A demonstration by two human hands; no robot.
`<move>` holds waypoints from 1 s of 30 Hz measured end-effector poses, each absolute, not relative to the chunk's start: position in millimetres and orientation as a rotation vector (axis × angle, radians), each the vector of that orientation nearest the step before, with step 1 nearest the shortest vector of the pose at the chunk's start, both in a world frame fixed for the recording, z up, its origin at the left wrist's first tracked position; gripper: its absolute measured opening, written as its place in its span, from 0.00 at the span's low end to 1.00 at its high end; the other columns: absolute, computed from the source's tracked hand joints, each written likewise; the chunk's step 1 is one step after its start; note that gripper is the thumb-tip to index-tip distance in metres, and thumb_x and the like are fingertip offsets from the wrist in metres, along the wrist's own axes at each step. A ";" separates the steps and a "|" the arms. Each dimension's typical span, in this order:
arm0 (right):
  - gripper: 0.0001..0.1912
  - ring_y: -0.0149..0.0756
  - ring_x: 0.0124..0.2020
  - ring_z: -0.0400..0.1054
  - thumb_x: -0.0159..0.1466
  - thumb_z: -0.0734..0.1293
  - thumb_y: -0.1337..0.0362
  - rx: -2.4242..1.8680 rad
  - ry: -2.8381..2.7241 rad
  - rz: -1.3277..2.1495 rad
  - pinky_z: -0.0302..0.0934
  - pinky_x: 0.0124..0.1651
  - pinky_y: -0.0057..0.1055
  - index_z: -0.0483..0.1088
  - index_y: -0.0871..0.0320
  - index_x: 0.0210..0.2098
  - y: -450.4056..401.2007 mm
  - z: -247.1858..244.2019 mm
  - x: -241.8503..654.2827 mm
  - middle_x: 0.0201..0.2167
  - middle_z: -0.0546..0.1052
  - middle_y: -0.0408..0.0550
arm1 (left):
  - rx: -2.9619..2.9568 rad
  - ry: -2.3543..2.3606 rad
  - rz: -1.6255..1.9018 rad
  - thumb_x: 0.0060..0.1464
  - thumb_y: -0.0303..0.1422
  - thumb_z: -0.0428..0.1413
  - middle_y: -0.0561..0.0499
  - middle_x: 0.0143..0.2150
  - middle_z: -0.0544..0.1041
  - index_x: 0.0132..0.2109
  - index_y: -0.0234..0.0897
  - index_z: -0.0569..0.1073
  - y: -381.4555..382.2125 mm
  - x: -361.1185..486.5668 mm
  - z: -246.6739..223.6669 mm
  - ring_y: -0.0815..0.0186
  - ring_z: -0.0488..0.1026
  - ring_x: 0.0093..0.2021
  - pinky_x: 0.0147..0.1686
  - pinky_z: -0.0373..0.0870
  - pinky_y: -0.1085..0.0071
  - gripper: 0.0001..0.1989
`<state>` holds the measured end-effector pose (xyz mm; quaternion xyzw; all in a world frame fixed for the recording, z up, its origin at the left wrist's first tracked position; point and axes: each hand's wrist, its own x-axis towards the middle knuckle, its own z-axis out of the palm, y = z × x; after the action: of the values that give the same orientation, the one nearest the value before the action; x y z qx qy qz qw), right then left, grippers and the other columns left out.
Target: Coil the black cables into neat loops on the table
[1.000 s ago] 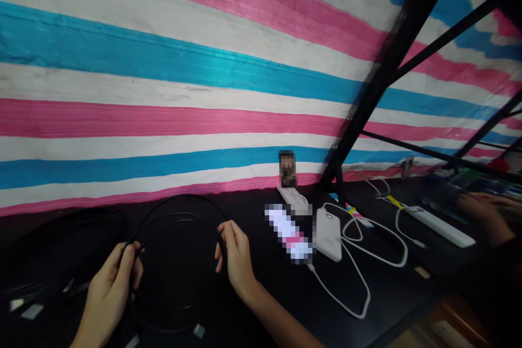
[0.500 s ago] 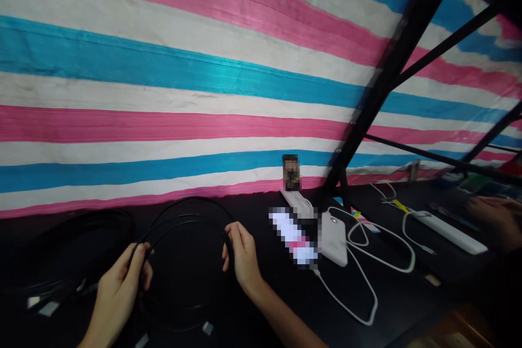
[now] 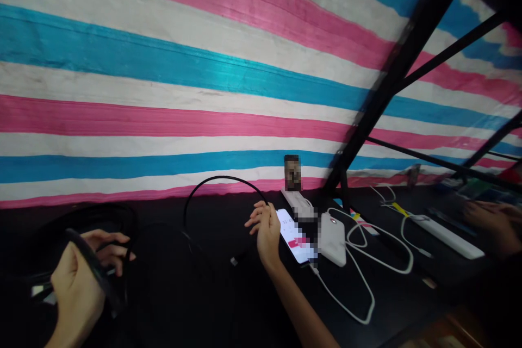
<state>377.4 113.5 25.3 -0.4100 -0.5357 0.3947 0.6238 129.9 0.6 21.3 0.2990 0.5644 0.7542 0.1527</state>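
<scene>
My left hand [image 3: 84, 269] is at the lower left with its thumb over a blurred black cable bundle [image 3: 92, 263]; its other fingers are partly extended. To the right, my right hand [image 3: 265, 231] is beside the lit phone, with a thin black cable [image 3: 222, 177] running into its grip between thumb and palm. That cable arches up and bends down to the left in a wide loop. A small metal-tipped connector [image 3: 234, 261] hangs or lies just left of my right wrist. Behind my left hand, more coiled black cable [image 3: 122, 209] lies on the dark table.
A lit phone [image 3: 291, 239] lies right of my right hand, plugged to a white power bank [image 3: 333, 239] by a white cable [image 3: 373, 296]. A white power strip [image 3: 448, 236], a black metal frame [image 3: 367, 119] and another person's hand [image 3: 491, 220] are further right. A striped sheet [image 3: 183, 114] hangs behind.
My hands have moved apart, the left toward the left and the right toward the phone. The coil held between them has opened into one wide loop.
</scene>
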 end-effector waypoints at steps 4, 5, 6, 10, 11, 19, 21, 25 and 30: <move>0.16 0.24 0.17 0.66 0.64 0.52 0.52 -0.906 -1.154 0.912 0.53 0.13 0.17 0.61 0.58 0.34 116.1 27.7 381.6 0.22 0.64 0.38 | 0.801 1.673 2.141 0.50 0.49 0.48 0.54 0.22 0.72 0.33 0.38 0.65 -0.2 122.8 19.6 0.65 0.72 0.24 0.21 0.67 0.75 0.18; 0.16 0.24 0.16 0.65 0.64 0.53 0.52 -0.898 -1.139 0.920 0.53 0.12 0.17 0.61 0.58 0.34 116.2 28.3 382.0 0.22 0.63 0.38 | 0.787 1.699 2.125 0.52 0.48 0.47 0.55 0.21 0.71 0.33 0.38 0.66 -0.9 123.5 21.3 0.65 0.72 0.25 0.23 0.68 0.75 0.17; 0.16 0.24 0.16 0.64 0.63 0.53 0.51 -0.894 -1.126 0.926 0.52 0.11 0.17 0.60 0.58 0.33 116.1 28.9 382.3 0.23 0.63 0.38 | 0.769 1.716 2.106 0.52 0.47 0.47 0.55 0.20 0.71 0.33 0.37 0.66 -1.7 125.2 23.6 0.66 0.72 0.25 0.24 0.68 0.75 0.17; 0.17 0.22 0.13 0.61 0.63 0.53 0.50 -0.891 -1.115 0.926 0.51 0.11 0.17 0.61 0.58 0.33 115.3 31.0 382.9 0.21 0.62 0.36 | 0.771 1.729 2.053 0.53 0.45 0.46 0.57 0.16 0.68 0.31 0.37 0.66 -2.8 133.6 30.5 0.67 0.68 0.19 0.19 0.63 0.75 0.15; 0.17 0.22 0.13 0.60 0.63 0.53 0.50 -0.890 -1.122 0.923 0.50 0.11 0.17 0.61 0.58 0.33 115.0 31.3 382.8 0.20 0.62 0.36 | 0.795 1.718 2.033 0.53 0.45 0.46 0.57 0.15 0.67 0.31 0.37 0.65 -2.7 135.0 30.1 0.68 0.67 0.18 0.18 0.62 0.75 0.15; 0.19 0.22 0.11 0.56 0.63 0.53 0.49 -0.877 -1.224 0.936 0.49 0.12 0.18 0.62 0.58 0.33 109.9 29.1 379.1 0.15 0.61 0.35 | 1.087 1.755 1.735 0.53 0.49 0.43 0.56 0.16 0.67 0.32 0.38 0.64 -4.4 144.0 13.4 0.69 0.63 0.17 0.18 0.59 0.74 0.19; 0.19 0.22 0.10 0.55 0.63 0.53 0.49 -0.871 -1.229 0.949 0.49 0.12 0.19 0.62 0.58 0.32 108.9 28.7 378.2 0.14 0.61 0.34 | 1.141 1.763 1.677 0.53 0.49 0.44 0.56 0.16 0.67 0.32 0.38 0.64 -5.2 146.4 10.7 0.69 0.63 0.17 0.18 0.59 0.74 0.18; 0.20 0.22 0.10 0.54 0.63 0.53 0.47 -0.877 -1.216 0.972 0.48 0.12 0.19 0.62 0.58 0.32 108.0 28.5 377.2 0.14 0.60 0.34 | 1.259 1.795 1.609 0.52 0.48 0.44 0.56 0.15 0.66 0.30 0.38 0.64 -6.2 149.1 7.7 0.69 0.62 0.17 0.19 0.59 0.74 0.18; 0.20 0.22 0.11 0.54 0.63 0.53 0.49 -0.895 -1.240 0.967 0.49 0.13 0.19 0.62 0.59 0.32 106.8 28.3 377.4 0.15 0.60 0.35 | 1.367 1.837 1.525 0.53 0.48 0.43 0.56 0.14 0.65 0.29 0.39 0.65 -6.3 151.4 6.7 0.69 0.62 0.17 0.21 0.61 0.74 0.18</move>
<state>377.4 106.8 28.3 -0.3888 -0.5387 0.4203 0.6180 151.4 -6.3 6.7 0.4875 0.6551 0.5438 0.1938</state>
